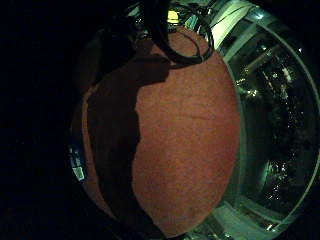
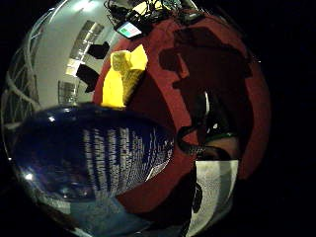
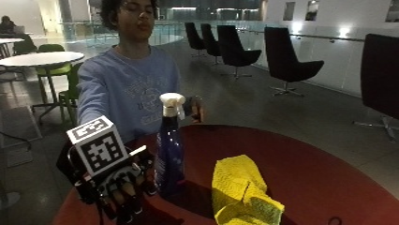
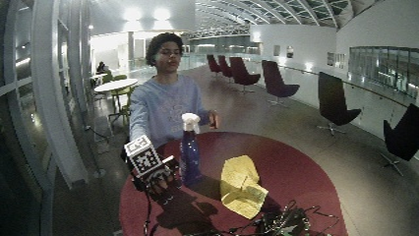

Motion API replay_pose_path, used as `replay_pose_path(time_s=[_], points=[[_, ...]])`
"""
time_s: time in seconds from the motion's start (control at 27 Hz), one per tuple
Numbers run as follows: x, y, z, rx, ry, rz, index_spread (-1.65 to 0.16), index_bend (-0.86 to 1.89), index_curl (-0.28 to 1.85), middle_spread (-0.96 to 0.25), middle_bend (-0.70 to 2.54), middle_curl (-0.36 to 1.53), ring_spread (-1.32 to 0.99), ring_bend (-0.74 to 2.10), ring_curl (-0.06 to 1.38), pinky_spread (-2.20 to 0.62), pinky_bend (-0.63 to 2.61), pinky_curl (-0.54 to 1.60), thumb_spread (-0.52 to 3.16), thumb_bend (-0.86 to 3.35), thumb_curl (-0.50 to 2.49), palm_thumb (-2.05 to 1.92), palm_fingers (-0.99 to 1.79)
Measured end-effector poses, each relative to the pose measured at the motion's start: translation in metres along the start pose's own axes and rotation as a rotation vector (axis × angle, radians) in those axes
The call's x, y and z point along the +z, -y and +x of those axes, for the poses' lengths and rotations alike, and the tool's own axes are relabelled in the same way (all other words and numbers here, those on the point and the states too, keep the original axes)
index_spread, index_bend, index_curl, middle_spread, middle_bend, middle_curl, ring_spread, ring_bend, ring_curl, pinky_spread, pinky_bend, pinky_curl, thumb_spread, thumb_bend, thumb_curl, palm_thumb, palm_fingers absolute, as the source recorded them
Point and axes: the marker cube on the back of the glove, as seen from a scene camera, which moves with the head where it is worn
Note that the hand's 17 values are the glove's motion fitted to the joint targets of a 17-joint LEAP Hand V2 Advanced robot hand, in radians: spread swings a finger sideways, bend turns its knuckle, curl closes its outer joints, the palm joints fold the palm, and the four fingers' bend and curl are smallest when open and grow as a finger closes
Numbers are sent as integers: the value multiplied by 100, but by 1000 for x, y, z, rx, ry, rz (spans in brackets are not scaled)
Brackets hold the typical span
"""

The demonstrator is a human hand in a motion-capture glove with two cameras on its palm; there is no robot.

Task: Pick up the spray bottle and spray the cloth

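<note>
bottle upright on the table, my hand beside it, not holding yet

the round red table (image 3: 324, 164) carries everything: the bottle (image 3: 169, 159) stands upright near the person's edge, with the yellow cloth (image 3: 240, 187) crumpled just beside it. i judge the bottle rigid plastic, smooth and likely slippery, with weight from liquid i cannot gauge, and top-heavy enough to tip; i'd take it round the narrow neck under the white trigger head. the cloth looks soft and light and needs no hold. my gloved hand (image 3: 121, 187) hangs beside the bottle's base, fingers pointing down and relaxed, gripping nothing. the outside views show that gap and the trigger head; the thumb-side palm view shows instead the blue labelled body close to the palm with the cloth beyond. the little-finger view shows only table.
</note>
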Motion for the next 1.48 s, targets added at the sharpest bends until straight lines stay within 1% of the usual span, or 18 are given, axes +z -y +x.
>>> replay_pose_path(time_s=[0.04,0.19,0.44,0.74,1.11,1.3,1.37,1.48], points=[[-1,0,0,-3,-4,0,-20,10,2,0,19,4,1,43,9,9,44,10,35,40,12,58,48],[-11,1,-5,-32,-31,14,-29,12,8,-1,20,10,1,48,16,13,47,17,58,44,18,65,46],[-18,1,-10,-64,-43,36,-35,11,12,-5,22,17,-1,52,22,15,50,23,83,44,25,69,52],[-18,4,-12,-77,-62,8,-37,12,15,-7,24,23,-2,52,25,16,49,27,99,41,31,71,49],[-17,1,-15,-90,-57,-27,-38,12,18,-7,23,28,-1,50,26,16,48,29,108,35,37,72,47],[-14,-11,-12,-90,94,-31,-40,11,18,-6,22,29,-1,48,27,17,50,31,111,29,37,69,44],[-14,-18,-12,-105,213,-30,-41,11,18,-5,22,30,0,48,27,17,50,31,111,27,37,68,44],[-13,-30,-16,-147,466,-31,-42,11,18,-5,22,31,0,47,28,17,50,32,112,24,38,68,43]])
